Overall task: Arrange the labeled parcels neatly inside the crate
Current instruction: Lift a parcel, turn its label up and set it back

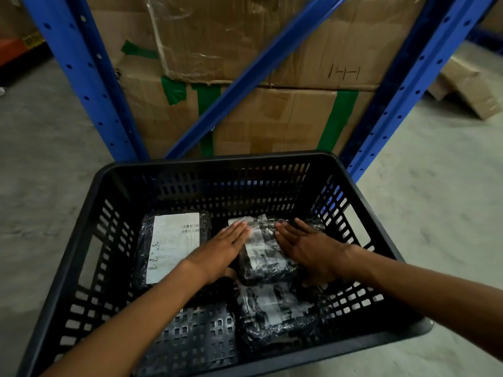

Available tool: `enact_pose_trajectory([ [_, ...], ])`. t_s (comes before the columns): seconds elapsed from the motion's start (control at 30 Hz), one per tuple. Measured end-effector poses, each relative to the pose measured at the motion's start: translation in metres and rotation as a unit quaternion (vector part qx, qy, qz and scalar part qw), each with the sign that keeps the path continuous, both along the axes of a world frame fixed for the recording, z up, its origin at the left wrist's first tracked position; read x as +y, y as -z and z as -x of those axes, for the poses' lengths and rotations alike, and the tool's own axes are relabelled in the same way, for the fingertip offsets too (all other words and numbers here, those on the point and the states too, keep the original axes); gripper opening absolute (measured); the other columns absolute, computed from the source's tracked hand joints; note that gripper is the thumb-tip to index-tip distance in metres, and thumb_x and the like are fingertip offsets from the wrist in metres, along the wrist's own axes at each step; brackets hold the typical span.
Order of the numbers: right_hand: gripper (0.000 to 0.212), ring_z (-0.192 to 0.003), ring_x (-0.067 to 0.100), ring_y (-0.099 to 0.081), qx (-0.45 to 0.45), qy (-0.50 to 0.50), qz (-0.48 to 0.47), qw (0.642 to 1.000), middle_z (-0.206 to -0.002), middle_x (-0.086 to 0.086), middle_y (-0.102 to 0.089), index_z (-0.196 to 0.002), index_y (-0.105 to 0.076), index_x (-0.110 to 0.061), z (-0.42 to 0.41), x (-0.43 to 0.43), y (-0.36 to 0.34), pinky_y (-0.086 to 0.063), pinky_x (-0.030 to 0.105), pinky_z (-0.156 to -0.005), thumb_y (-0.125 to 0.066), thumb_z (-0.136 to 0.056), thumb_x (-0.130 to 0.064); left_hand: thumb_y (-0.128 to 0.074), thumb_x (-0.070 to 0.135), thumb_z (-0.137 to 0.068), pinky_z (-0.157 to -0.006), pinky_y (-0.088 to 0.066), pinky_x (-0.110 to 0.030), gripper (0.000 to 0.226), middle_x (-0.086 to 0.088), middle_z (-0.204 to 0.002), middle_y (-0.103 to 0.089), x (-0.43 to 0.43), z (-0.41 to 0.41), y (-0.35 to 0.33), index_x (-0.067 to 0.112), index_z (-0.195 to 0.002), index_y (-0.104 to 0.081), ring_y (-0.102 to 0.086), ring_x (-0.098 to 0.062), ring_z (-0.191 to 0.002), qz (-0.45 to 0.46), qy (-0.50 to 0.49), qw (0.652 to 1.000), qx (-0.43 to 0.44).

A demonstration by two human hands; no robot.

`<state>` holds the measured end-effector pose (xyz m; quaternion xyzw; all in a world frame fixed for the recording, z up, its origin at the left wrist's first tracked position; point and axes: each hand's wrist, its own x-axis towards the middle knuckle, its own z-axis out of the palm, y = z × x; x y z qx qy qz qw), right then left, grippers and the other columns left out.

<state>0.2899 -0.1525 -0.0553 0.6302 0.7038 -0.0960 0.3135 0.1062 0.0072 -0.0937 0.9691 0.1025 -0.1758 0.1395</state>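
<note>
Both hands lie flat, fingers straight: left hand (227, 247) and right hand (307, 250) press either side of the middle parcel (265, 257), flanking rather than gripping it. Inside the crate (217, 159), that parcel sits toward the far wall; the labelled parcel (174, 246) lies just beside it on the left, label up, and a third parcel (275, 314) lies nearer the near wall. Judging by this, three are placed and one is being squared; the near-left floor is bare. Behind the crate stand blue racking (81, 77) and taped cartons (272, 118), on grey concrete floor (435, 200)
</note>
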Motion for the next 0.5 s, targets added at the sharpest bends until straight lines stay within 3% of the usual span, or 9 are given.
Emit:
enact_pose_trajectory([
  [0.03,0.107,-0.152,0.033,-0.006,0.049,0.024,0.014,0.998,-0.164,0.019,-0.002,-0.156,-0.004,-0.003,-0.006,0.003,-0.008,-0.012,0.049,-0.123,-0.066,-0.082,-0.049,-0.062,0.018,-0.094,-0.123,0.005,-0.028,0.095,0.0,-0.166,0.017,0.006,0.001,0.0,0.019,-0.16,0.007,0.017,-0.013,-0.152,0.046,-0.015,0.999,-0.01],
  [0.07,0.099,-0.147,0.03,-0.027,0.127,0.064,0.001,0.99,-0.161,0.015,-0.022,-0.155,-0.017,-0.009,-0.012,0.006,-0.017,-0.028,0.045,-0.119,-0.07,-0.08,-0.042,-0.062,0.023,-0.094,-0.123,0.001,-0.027,0.089,0.004,-0.167,0.008,0.012,0.002,-0.002,0.023,-0.16,-0.002,0.008,-0.011,-0.153,0.099,-0.042,0.994,-0.027],
  [0.1,0.083,-0.129,0.026,-0.052,0.209,0.118,-0.028,0.97,-0.147,0.011,-0.048,-0.149,-0.034,-0.013,-0.02,0.008,-0.027,-0.046,0.04,-0.106,-0.073,-0.078,-0.031,-0.061,0.028,-0.094,-0.124,-0.008,-0.026,0.081,0.006,-0.167,-0.006,0.018,0.003,-0.003,0.026,-0.16,-0.013,-0.006,-0.01,-0.153,0.152,-0.075,0.984,-0.052],
  [0.13,0.066,-0.104,0.021,-0.066,0.281,0.172,-0.062,0.942,-0.125,0.009,-0.065,-0.137,-0.05,-0.014,-0.028,0.01,-0.038,-0.056,0.035,-0.087,-0.074,-0.076,-0.019,-0.059,0.034,-0.095,-0.12,-0.023,-0.023,0.071,0.008,-0.164,-0.024,0.022,0.003,-0.005,0.029,-0.157,-0.025,-0.023,-0.012,-0.15,0.195,-0.109,0.971,-0.082],
  [0.17,0.052,-0.088,0.02,-0.068,0.337,0.226,-0.092,0.909,-0.107,0.009,-0.072,-0.124,-0.059,-0.012,-0.035,0.012,-0.047,-0.057,0.032,-0.073,-0.073,-0.075,-0.009,-0.056,0.038,-0.096,-0.109,-0.035,-0.017,0.06,0.01,-0.155,-0.041,0.024,0.003,-0.007,0.031,-0.152,-0.036,-0.039,-0.012,-0.143,0.222,-0.139,0.958,-0.112],
  [0.23,0.043,-0.082,0.021,-0.068,0.436,0.33,-0.12,0.829,-0.1,0.014,-0.074,-0.115,-0.064,-0.01,-0.046,0.018,-0.063,-0.055,0.032,-0.067,-0.07,-0.075,0.003,-0.05,0.043,-0.098,-0.09,-0.041,-0.008,0.044,0.015,-0.135,-0.057,0.022,-0.001,-0.015,0.028,-0.14,-0.053,-0.054,-0.012,-0.13,0.262,-0.204,0.928,-0.171],
  [0.33,0.046,-0.085,0.016,-0.07,0.59,0.444,-0.148,0.658,-0.099,0.007,-0.074,-0.123,-0.061,-0.01,-0.047,0.03,-0.077,-0.056,0.027,-0.069,-0.066,-0.08,0.007,-0.043,0.059,-0.095,-0.095,-0.041,-0.019,0.054,0.009,-0.134,-0.063,0.022,-0.009,-0.041,0.024,-0.131,-0.064,-0.055,-0.014,-0.13,0.336,-0.337,0.848,-0.233],
  [0.43,0.045,-0.081,0.019,-0.066,0.688,0.513,-0.181,0.481,-0.099,0.006,-0.069,-0.126,-0.059,-0.016,-0.033,0.046,-0.084,-0.055,0.032,-0.073,-0.071,-0.083,-0.012,-0.036,0.074,-0.087,-0.101,-0.043,-0.032,0.067,0.001,-0.123,-0.071,0.031,-0.001,-0.07,0.026,-0.112,-0.075,-0.063,-0.018,-0.114,0.357,-0.461,0.771,-0.256],
  [0.5,0.037,-0.079,0.023,-0.062,0.704,0.53,-0.194,0.431,-0.104,0.009,-0.067,-0.114,-0.065,-0.024,-0.015,0.057,-0.085,-0.051,0.035,-0.076,-0.075,-0.081,-0.034,-0.034,0.074,-0.087,-0.099,-0.046,-0.036,0.064,0.002,-0.119,-0.071,0.033,0.015,-0.084,0.029,-0.108,-0.074,-0.064,-0.018,-0.106,0.408,-0.519,0.713,-0.239],
])
